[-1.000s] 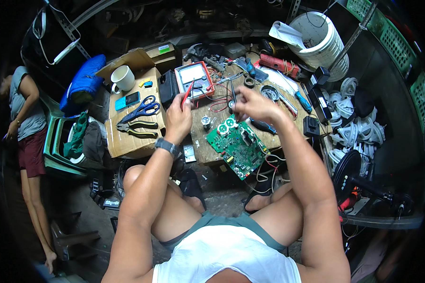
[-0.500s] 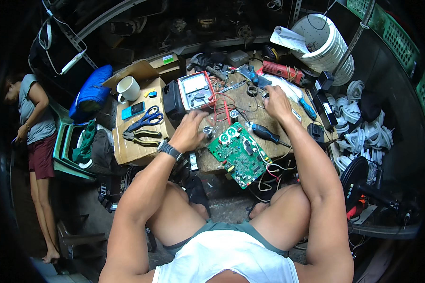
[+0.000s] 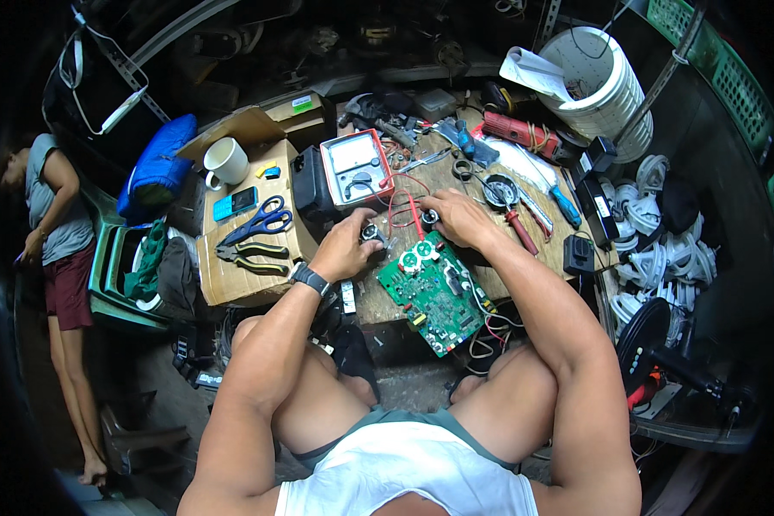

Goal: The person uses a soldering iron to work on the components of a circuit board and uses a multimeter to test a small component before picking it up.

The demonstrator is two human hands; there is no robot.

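A green circuit board [image 3: 434,301] lies tilted at the table's near edge, with two white rings near its top. To its upper left, my left hand [image 3: 346,247] closes its thumb and fingers around a dark cylindrical capacitor [image 3: 371,234]. My right hand [image 3: 458,217] has its fingertips curled at a second cylindrical capacitor [image 3: 429,217], just above the board. Between the hands, a red test probe [image 3: 415,217] points down to the board, its red lead looping toward a red-rimmed open meter [image 3: 355,168]. My right forearm covers part of the table right of the board.
On cardboard at the left are scissors [image 3: 267,219], pliers [image 3: 256,256], a blue phone [image 3: 235,204] and a white mug [image 3: 226,162]. Rightward lie a red-handled tool [image 3: 519,230], a blue screwdriver [image 3: 564,206] and a black adapter [image 3: 579,254]. A white bucket [image 3: 632,112] stands behind; another person [image 3: 60,198] stands far left.
My right hand has moved left and nearer, from the tools to the second capacitor. My left hand has closed around the first capacitor. The black-and-blue screwdriver is now hidden by my right arm.
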